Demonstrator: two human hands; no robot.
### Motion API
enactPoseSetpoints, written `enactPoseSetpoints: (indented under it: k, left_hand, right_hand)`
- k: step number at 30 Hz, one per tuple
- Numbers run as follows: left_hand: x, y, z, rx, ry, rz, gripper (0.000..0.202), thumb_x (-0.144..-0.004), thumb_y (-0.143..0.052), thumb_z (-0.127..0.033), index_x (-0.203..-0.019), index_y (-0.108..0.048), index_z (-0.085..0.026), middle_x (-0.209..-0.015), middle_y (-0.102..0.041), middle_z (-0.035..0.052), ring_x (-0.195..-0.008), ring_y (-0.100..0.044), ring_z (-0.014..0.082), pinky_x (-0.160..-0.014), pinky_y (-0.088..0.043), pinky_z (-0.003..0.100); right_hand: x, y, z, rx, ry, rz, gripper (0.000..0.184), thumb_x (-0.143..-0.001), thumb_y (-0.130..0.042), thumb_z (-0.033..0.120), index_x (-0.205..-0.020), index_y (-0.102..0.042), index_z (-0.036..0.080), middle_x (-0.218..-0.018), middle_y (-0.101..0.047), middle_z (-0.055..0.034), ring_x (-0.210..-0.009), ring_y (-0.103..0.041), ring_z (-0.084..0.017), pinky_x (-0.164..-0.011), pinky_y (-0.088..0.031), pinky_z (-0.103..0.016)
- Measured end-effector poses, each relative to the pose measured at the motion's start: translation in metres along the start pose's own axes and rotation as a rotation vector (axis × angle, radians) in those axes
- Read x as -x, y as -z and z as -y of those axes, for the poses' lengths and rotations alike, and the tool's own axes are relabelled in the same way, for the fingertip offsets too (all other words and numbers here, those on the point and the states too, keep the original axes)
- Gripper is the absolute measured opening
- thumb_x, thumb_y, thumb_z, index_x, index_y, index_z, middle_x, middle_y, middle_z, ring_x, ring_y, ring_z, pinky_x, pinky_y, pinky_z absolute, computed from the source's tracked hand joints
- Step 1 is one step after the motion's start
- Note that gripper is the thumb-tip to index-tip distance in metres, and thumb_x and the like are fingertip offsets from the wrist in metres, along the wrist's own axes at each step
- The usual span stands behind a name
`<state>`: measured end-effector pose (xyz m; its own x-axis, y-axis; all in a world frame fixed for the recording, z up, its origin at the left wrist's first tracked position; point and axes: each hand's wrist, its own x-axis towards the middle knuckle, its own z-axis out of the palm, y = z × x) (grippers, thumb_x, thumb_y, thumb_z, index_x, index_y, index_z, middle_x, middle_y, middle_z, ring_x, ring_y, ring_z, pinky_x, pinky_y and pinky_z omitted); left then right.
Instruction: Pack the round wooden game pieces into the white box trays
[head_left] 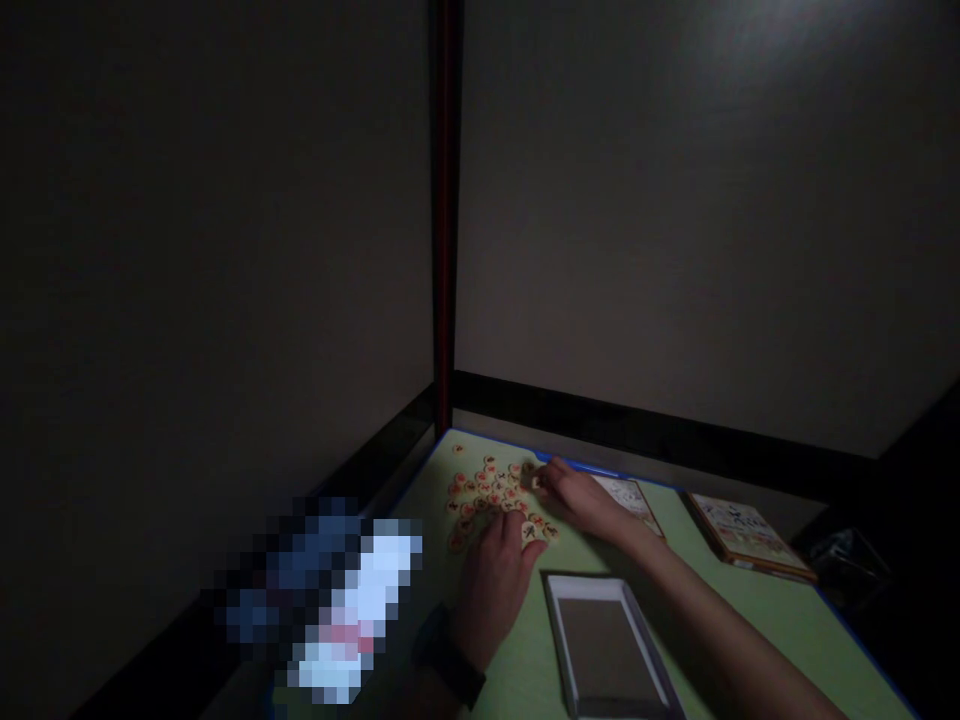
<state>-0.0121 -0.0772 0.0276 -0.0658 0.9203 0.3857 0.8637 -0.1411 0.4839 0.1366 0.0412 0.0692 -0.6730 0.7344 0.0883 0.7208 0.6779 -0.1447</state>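
Tray (pixel 589 589) nearest; discs (pixel 499 488) massed fwd of L hand (pixel 495 560) (grip: can't tell), just left of R hand (pixel 574 495), grip narrow w/ pinched disc (pixel 536 482).

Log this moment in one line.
left hand: at discs, grip unclear | right hand: at discs, grip unclear | discs: grouped on green table | open box: between arms

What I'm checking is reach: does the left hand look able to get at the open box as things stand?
Probably yes: the open box lies beside the left hand, with green tabletop showing between them, and the right forearm passes on the box's other side.
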Motion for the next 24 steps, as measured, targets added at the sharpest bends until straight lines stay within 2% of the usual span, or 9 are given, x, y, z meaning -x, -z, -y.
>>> enactPoseSetpoints:
  k: [3, 6, 13, 18, 21, 24]
  left_hand:
    - [0.000, 0.001, 0.000, 0.020, -0.007, 0.027, 0.014, -0.090, -0.063, -0.021, -0.103, -0.060, -0.019, -0.093, -0.071, 0.0045, -0.086, -0.068, 0.0193, -0.072, -0.050, 0.026]
    - [0.001, 0.003, -0.003, 0.059, -0.010, 0.079, 0.015, -0.090, -0.061, -0.017, -0.104, -0.061, -0.020, -0.093, -0.071, 0.0049, -0.085, -0.068, 0.0188, -0.072, -0.050, 0.026]
    - [0.001, -0.010, -0.003, 0.291, -0.167, 0.025, 0.026, -0.081, -0.057, -0.006, -0.100, -0.066, -0.021, -0.097, -0.069, 0.0034, -0.090, -0.065, 0.0168, -0.080, -0.051, 0.028]
    - [-0.001, -0.018, -0.007, 0.459, -0.111, 0.110, 0.015, -0.075, -0.064, -0.012, -0.088, -0.067, -0.019, -0.082, -0.069, 0.0000, -0.074, -0.062, 0.0146, -0.067, -0.047, 0.024]
    - [-0.003, -0.021, -0.011, 0.529, -0.058, 0.133, 0.009, -0.070, -0.067, -0.014, -0.077, -0.063, -0.018, -0.072, -0.065, -0.0028, -0.068, -0.059, 0.0130, -0.062, -0.042, 0.021]
    - [-0.010, -0.025, -0.014, 0.615, 0.007, 0.162, 0.012, -0.067, -0.068, -0.018, -0.067, -0.057, -0.018, -0.061, -0.059, -0.0051, -0.061, -0.056, 0.0121, -0.055, -0.038, 0.020]
  right_hand:
    - [0.024, 0.011, 0.002, -0.085, 0.010, -0.102, 0.024, -0.099, -0.041, 0.029, -0.108, -0.058, 0.014, -0.104, -0.063, -0.0144, -0.092, -0.062, -0.023, -0.081, -0.045, -0.032]
    - [0.057, 0.014, 0.008, -0.185, -0.014, -0.117, 0.025, -0.100, -0.039, 0.033, -0.109, -0.056, 0.017, -0.101, -0.066, -0.0118, -0.091, -0.063, -0.023, -0.079, -0.045, -0.032]
    - [0.123, 0.000, 0.026, -0.264, -0.078, -0.109, 0.019, -0.097, -0.043, 0.030, -0.104, -0.056, 0.018, -0.097, -0.066, -0.0111, -0.086, -0.063, -0.022, -0.077, -0.047, -0.033]
    - [0.140, -0.010, 0.033, -0.377, -0.035, -0.183, 0.014, -0.093, -0.050, 0.028, -0.099, -0.058, 0.019, -0.094, -0.065, -0.0082, -0.083, -0.060, -0.020, -0.075, -0.046, -0.029]
    - [0.139, -0.018, 0.029, -0.504, -0.043, -0.247, 0.011, -0.089, -0.056, 0.027, -0.095, -0.060, 0.019, -0.085, -0.064, -0.0036, -0.074, -0.057, -0.016, -0.067, -0.044, -0.026]
    - [0.135, -0.028, 0.022, -0.705, -0.082, -0.284, 0.012, -0.081, -0.064, 0.025, -0.090, -0.061, 0.019, -0.075, -0.062, 0.0002, -0.067, -0.054, -0.014, -0.060, -0.041, -0.023]
